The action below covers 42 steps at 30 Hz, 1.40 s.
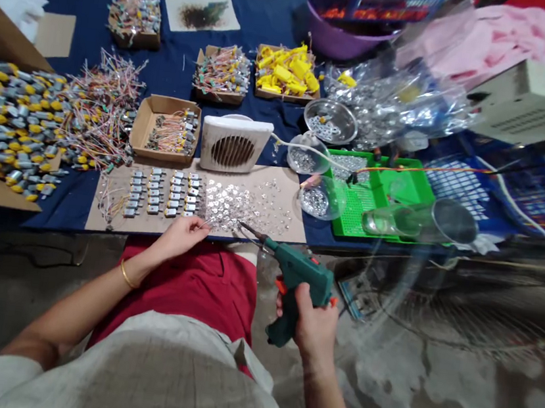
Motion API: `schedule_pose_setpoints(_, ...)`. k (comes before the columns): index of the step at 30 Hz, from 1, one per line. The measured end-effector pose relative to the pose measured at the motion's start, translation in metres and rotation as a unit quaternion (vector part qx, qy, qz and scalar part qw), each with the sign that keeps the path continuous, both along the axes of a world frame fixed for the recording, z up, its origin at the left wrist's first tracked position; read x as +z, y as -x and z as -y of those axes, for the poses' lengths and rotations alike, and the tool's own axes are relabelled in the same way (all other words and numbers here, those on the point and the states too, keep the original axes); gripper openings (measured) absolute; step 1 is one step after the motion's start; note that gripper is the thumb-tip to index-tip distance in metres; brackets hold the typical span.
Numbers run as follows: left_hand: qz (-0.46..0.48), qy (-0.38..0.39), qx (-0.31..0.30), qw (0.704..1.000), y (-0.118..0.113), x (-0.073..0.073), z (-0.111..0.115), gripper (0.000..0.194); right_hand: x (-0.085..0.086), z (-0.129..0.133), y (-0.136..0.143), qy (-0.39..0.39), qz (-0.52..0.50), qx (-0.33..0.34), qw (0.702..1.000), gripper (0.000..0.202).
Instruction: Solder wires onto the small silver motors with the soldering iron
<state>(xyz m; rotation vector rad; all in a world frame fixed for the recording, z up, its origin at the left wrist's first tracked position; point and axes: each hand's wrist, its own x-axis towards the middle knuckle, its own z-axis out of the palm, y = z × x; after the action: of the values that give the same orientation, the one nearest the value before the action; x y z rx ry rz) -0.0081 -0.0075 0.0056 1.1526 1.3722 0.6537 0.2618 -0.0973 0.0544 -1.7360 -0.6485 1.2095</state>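
My right hand (314,325) is wrapped around the handle of a green soldering gun (306,273) with an orange trigger. Its thin tip points left, over small shiny metal pieces (227,202) spread on a cardboard sheet (295,231). At the sheet's front edge, my left hand (184,233) has thumb and fingers pinched together close to those pieces. Whatever lies in that pinch is too small to name. Left of the metal pieces, small motors (174,193) stand in neat columns. Several thin wires (110,200) lie at the sheet's left end.
A small white box fan (234,145) stands behind the sheet. Beside it is a cardboard tray (139,128) of wired parts. Motors with yellow ends (9,119) are heaped at left. Rightward are a green basket (351,207), clear cups (451,223) and a floor fan (497,317).
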Motion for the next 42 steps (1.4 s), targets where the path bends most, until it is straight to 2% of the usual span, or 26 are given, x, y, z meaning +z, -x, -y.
schedule_pose_setpoints(5, -0.092, -0.065, -0.058, 0.992, 0.001, -0.001, -0.009, 0.035, 0.012, -0.004, 0.003, -0.001, 0.116, 0.122, 0.986, 0.044)
schedule_pose_setpoints(8, -0.131, -0.074, -0.077, 0.986, -0.001, -0.002, -0.012, 0.035, 0.017, -0.009, 0.009, -0.030, 0.181, 0.201, 0.962, 0.042)
schedule_pose_setpoints(10, -0.152, -0.064, -0.078, 0.983, -0.002, -0.002, -0.012, 0.034, 0.018, -0.012, 0.012, -0.052, 0.214, 0.226, 0.949, 0.040)
schedule_pose_setpoints(17, -0.180, -0.048, -0.081, 0.979, -0.003, -0.003, -0.014, 0.032, 0.018, -0.021, 0.021, -0.107, 0.274, 0.260, 0.920, 0.037)
schedule_pose_setpoints(28, -0.229, -0.071, -0.084, 0.967, -0.007, -0.006, -0.016, 0.029, 0.019, -0.031, 0.023, -0.128, 0.320, 0.303, 0.888, 0.029)
schedule_pose_setpoints(34, -0.236, -0.102, -0.088, 0.962, -0.006, -0.010, -0.015, 0.031, 0.024, -0.035, 0.026, -0.135, 0.335, 0.313, 0.878, 0.029)
schedule_pose_setpoints(42, -0.227, -0.095, -0.080, 0.966, -0.006, -0.010, -0.016, 0.032, 0.025, -0.036, 0.023, -0.139, 0.341, 0.317, 0.874, 0.028)
